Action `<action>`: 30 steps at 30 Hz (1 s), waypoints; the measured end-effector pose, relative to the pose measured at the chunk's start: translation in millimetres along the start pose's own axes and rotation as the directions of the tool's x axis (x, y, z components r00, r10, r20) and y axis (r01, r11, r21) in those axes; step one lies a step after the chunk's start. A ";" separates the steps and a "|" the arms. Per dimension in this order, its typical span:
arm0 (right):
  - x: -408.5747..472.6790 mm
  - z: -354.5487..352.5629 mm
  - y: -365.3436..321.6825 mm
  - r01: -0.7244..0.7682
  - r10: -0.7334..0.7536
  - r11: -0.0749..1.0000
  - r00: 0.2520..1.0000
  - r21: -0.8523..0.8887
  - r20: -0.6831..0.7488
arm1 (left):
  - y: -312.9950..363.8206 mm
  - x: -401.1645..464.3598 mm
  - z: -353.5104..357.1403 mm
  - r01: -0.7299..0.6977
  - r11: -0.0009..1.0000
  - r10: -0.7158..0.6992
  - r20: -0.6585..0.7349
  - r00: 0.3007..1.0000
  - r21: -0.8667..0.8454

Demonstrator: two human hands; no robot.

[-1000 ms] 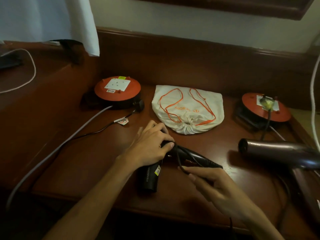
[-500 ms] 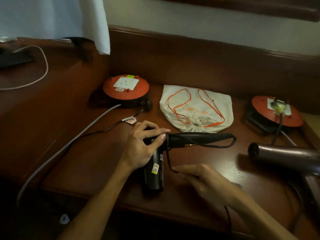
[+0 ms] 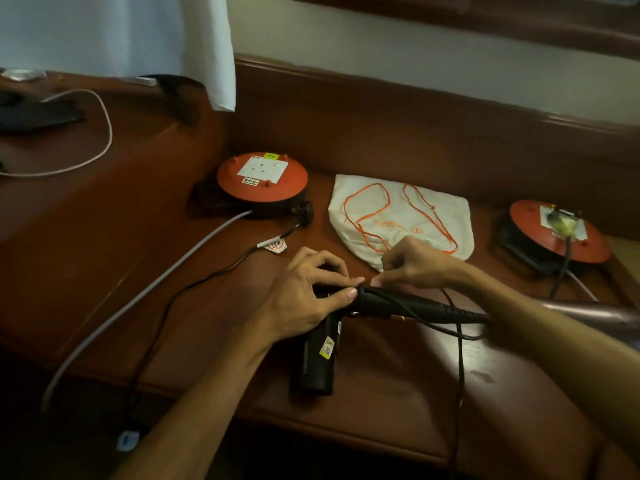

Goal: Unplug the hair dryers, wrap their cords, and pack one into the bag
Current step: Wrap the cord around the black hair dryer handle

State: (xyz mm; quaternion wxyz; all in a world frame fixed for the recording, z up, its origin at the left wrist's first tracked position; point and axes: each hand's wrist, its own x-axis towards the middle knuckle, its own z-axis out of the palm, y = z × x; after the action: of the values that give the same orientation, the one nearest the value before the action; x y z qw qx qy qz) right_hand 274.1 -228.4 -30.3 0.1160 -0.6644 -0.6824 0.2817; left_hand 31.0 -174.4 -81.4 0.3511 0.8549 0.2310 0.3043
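From the head camera: two hair dryers, two orange cable reels and one bag lie on the brown wooden desk. The black hair dryer rests near the front edge, its folding handle stretched to the right. The left hand closes its fingers over the hinge, thumb pressed on top. The right hand pinches the black cord beside the hinge. The second, brownish hair dryer lies at the right. The left reel shows a white socket plate; the right reel carries a plug. The white drawstring bag lies flat between the reels, mouth drawn shut; its contents cannot be told.
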 end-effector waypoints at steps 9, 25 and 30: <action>-15.3 -49.4 -54.1 -0.070 -0.063 0.958 0.895 0.279 0.441 | 2.7 3.3 4.2 0.044 0.997 -0.043 -0.023 0.999 0.061; -67.9 -55.9 -51.9 0.011 0.001 0.998 0.985 -0.070 0.172 | 23.9 11.4 8.6 -0.037 0.906 -0.057 0.208 0.976 0.421; -97.1 -56.8 -38.4 -0.070 0.056 0.982 0.995 0.178 0.082 | 16.9 5.0 9.9 0.058 0.947 -0.083 0.065 0.994 0.317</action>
State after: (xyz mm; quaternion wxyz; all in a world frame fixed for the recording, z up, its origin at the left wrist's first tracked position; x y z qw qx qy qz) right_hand 280.7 -308.1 57.6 0.1407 -0.6611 -0.6367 0.3712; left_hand 44.4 -186.9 -72.7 0.2296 0.9022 0.2932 0.2176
